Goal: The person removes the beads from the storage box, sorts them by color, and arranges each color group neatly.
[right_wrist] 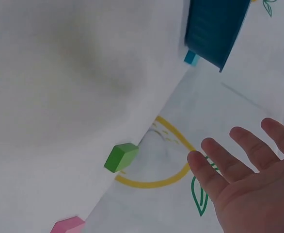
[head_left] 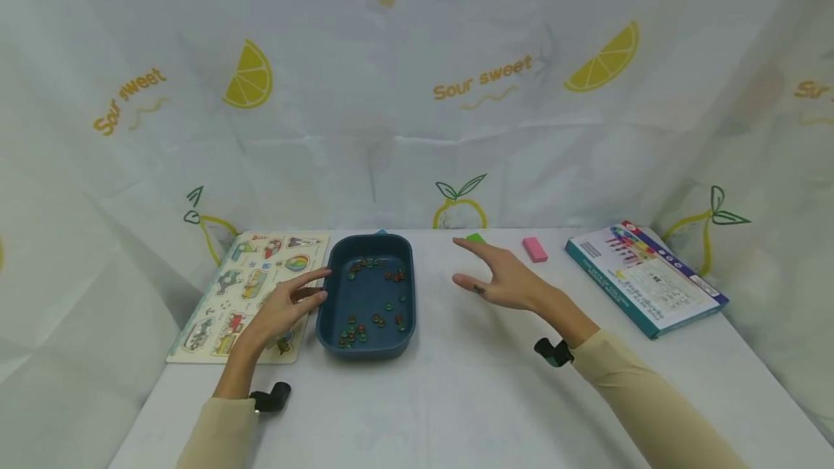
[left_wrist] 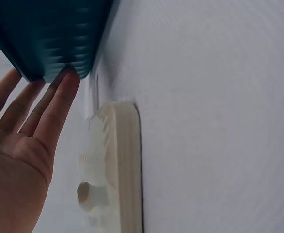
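Observation:
A dark blue rectangular bin [head_left: 365, 342] stands left of centre on the table, with several small red and green marbles [head_left: 352, 334] scattered over its floor. My left hand [head_left: 284, 310] is at the bin's left wall, over the puzzle board; in the left wrist view its extended fingers [left_wrist: 59, 104] reach the bin's side. Held above the table right of the bin, my right hand [head_left: 504, 279] has its fingers spread and nothing in it. A green block [right_wrist: 121, 157] lies beyond that hand, partly covered by it in the head view.
Under the left forearm lies a wooden puzzle board [head_left: 224, 288] with picture pieces. A pink block [head_left: 535, 250] is at the back, and a boxed set [head_left: 645, 277] lies at the right. Behind the bin, a blue block [right_wrist: 191, 58] peeks out. A printed curtain [head_left: 365, 93] closes off the back.

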The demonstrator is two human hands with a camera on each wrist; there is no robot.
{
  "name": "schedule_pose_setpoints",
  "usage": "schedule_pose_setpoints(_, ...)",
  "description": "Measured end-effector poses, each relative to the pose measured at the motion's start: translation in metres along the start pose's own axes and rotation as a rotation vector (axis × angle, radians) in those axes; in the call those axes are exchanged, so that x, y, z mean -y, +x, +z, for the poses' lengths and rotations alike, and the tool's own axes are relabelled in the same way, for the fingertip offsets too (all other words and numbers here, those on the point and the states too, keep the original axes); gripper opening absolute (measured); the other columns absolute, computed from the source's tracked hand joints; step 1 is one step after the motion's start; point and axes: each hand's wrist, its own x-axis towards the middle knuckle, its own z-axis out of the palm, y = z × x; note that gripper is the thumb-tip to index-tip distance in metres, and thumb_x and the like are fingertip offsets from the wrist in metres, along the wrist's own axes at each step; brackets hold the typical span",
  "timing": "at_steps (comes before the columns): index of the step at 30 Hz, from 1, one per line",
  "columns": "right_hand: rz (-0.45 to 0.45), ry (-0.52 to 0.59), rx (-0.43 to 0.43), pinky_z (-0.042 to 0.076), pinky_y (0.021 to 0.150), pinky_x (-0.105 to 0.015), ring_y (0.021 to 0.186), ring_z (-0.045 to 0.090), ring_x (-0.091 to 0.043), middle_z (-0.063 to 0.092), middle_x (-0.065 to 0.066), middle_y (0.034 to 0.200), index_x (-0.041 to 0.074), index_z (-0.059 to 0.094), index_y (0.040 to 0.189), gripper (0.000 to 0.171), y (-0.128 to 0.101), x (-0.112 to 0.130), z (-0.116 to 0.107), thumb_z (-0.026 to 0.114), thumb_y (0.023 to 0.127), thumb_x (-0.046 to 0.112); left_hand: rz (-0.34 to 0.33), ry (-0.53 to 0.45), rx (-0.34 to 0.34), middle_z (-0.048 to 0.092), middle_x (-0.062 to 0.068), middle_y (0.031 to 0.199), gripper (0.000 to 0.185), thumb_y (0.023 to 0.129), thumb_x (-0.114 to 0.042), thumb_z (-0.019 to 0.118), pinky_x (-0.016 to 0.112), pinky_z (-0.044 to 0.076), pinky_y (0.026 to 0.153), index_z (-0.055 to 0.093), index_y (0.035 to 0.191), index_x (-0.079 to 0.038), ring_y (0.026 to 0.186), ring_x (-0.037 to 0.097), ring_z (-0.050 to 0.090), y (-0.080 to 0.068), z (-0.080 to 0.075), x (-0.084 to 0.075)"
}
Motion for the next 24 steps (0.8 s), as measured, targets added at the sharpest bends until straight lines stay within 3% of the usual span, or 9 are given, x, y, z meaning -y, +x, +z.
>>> schedule_pose_setpoints(2,-0.033,0.014,0.010,0.036,0.125,-0.070,0.156,0.043,-0.040,0.046,-0.012,0.168,0.019,0.042,0.164,0.076,0.006,0.006,0.003,0.067,0.100,0.050,-0.001,-0.001,-0.004,0.048,0.016,0.165,0.055,0.109,-0.031,0.062,0.057,0.055,0.113,0.048,0.160,-0.018,0.144,0.045,0.056,0.000,0.000,0.000)
schedule_pose_setpoints(9,-0.121,0.071,0.035,0.052,0.116,-0.060,0.141,0.058,-0.035,0.056,-0.009,0.159,0.015,0.050,0.159,0.068,0.027,0.032,0.013,0.069,0.100,0.043,-0.004,-0.016,-0.002,0.050,0.018,0.163,0.056,0.107,-0.029,0.065,0.041,0.059,0.106,0.049,0.160,-0.018,0.142,0.044,0.058,0.001,0.000,0.000)
schedule_pose_setpoints(14,-0.215,0.098,0.070,0.059,0.109,-0.051,0.130,0.067,-0.033,0.064,-0.012,0.151,0.011,0.056,0.153,0.060,0.045,0.049,0.019,0.070,0.101,0.037,-0.022,-0.022,-0.002,0.050,0.018,0.163,0.057,0.106,-0.031,0.066,0.052,0.058,0.110,0.050,0.160,-0.019,0.143,0.045,0.057,0.000,-0.001,-0.001)
schedule_pose_setpoints(20,-0.280,0.129,0.167,0.065,0.093,-0.036,0.110,0.073,-0.022,0.076,-0.008,0.128,0.009,0.068,0.138,0.041,0.065,0.067,0.023,0.070,0.103,0.030,-0.030,-0.040,0.000,0.049,0.019,0.163,0.058,0.106,-0.029,0.067,0.054,0.057,0.111,0.049,0.160,-0.018,0.143,0.045,0.057,0.000,-0.001,-0.001)
schedule_pose_setpoints(24,-0.287,0.094,0.251,0.063,0.096,-0.031,0.112,0.074,-0.019,0.077,-0.007,0.127,0.010,0.071,0.134,0.036,0.079,0.082,0.027,0.069,0.104,0.030,-0.028,-0.049,0.007,0.050,0.020,0.163,0.058,0.106,-0.028,0.066,0.046,0.060,0.109,0.049,0.160,-0.017,0.143,0.045,0.057,0.001,-0.002,-0.001)
